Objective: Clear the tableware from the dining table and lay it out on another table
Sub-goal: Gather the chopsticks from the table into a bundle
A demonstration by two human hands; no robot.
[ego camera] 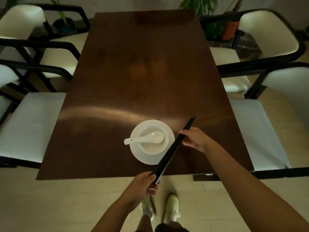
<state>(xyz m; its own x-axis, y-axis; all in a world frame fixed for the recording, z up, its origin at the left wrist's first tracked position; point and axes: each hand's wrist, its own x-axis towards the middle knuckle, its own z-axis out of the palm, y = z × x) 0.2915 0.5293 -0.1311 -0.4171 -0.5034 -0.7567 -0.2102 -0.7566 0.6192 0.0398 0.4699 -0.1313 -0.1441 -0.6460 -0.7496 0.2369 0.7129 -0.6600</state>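
Black and slender, a pair of chopsticks [173, 149] is held side by side above the near right part of the brown wooden surface [133, 72]. Their long axis runs on a diagonal, from the near end over the surface's front edge up and away to the right, where the far tips end just beyond the right hand. The sticks lie close together along their whole length and cross over the right rim of a white plate [150, 159].

The left hand [145, 185] closes its fingers and thumb around the near ends of the chopsticks, just past the front edge of the surface. The right hand [194, 138] pinches the sticks farther up, toward the far tips, with fingertips on top and thumb beneath. Between the two hands the middle stretch of the chopsticks is bare.

On the plate stands a white bowl [153, 142], and in it rests a white ceramic soup spoon [145, 138], its scoop inside the bowl and its handle pointing left over the rim.

White-cushioned chairs [30, 124] with dark frames stand along both long sides of the surface. Potted plants [215, 29] sit on the floor at the far end. Below, pale sneakers [172, 208] stand on the light tiled floor.
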